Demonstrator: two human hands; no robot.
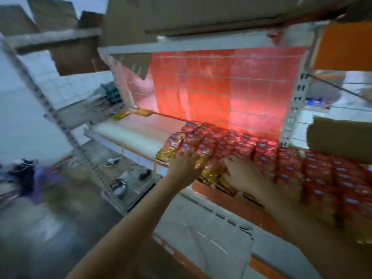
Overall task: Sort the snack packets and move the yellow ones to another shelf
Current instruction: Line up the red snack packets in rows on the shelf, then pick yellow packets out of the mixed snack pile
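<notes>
My left hand [184, 165] lies flat, fingers spread, on the yellow packets [209, 174] at the shelf's [128, 135] near edge; my right hand [240, 170] curls over them beside the red packets [261, 156] — the grip is blurred. Bare shelf lies left — two yellow strays [131, 114] far back.

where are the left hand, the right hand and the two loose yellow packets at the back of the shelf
left hand [184, 165], head view, back of the hand
right hand [242, 171], head view, back of the hand
loose yellow packets [131, 114], head view, between the pair
</notes>
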